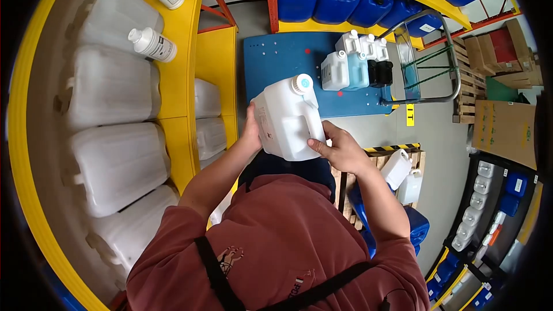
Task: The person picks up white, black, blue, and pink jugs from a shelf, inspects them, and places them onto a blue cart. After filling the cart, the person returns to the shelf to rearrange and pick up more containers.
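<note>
A white plastic jerrycan [282, 118] with a white screw cap is held up in front of my chest, slightly tilted, its moulded handle toward the right. My left hand [251, 131] presses against its left side, near a printed label. Around the lower right side, by the handle, my right hand [337, 147] is closed with the thumb on the front. Beyond the jerrycan lies the blue platform of a cart [276, 75]. Several smaller jugs stand on it, among them a white jug [334, 72], a light blue jug [358, 72] and a black jug [381, 74].
On the left, a yellow shelf [178, 80] carries large translucent canisters [118, 164] and two white bottles [155, 45]. Blue canisters [340, 1] fill the rack behind the cart. The cart's metal handle [458, 75] rises at right. Near my right elbow, white jugs [397, 168] rest on a wooden pallet [417, 196].
</note>
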A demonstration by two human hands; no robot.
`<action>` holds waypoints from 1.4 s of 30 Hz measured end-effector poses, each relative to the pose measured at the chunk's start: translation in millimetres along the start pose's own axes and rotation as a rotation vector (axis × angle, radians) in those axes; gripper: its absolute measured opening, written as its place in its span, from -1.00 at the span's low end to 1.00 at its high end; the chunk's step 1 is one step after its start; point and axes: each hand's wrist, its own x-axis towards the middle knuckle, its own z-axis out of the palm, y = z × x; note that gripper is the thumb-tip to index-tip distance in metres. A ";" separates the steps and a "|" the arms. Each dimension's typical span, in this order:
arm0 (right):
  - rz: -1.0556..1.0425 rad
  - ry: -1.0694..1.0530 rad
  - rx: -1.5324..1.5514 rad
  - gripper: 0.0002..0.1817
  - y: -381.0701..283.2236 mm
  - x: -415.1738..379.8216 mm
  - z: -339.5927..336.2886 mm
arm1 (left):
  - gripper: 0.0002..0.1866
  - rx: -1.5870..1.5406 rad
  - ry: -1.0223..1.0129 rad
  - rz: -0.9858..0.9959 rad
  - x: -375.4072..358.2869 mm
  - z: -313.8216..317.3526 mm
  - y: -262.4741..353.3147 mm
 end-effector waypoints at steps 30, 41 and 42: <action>0.224 0.313 -0.202 -0.47 289.6 557.5 -215.6 | -0.50 0.407 0.673 -0.259 51.3 -26.6 -38.7; 0.498 0.232 -0.246 -0.45 322.3 560.6 -230.5 | -0.55 0.342 0.779 -0.231 65.5 -26.8 -23.3; 0.489 0.227 -0.254 -0.44 322.8 560.0 -229.7 | -0.56 0.331 0.774 -0.224 65.5 -29.3 -25.3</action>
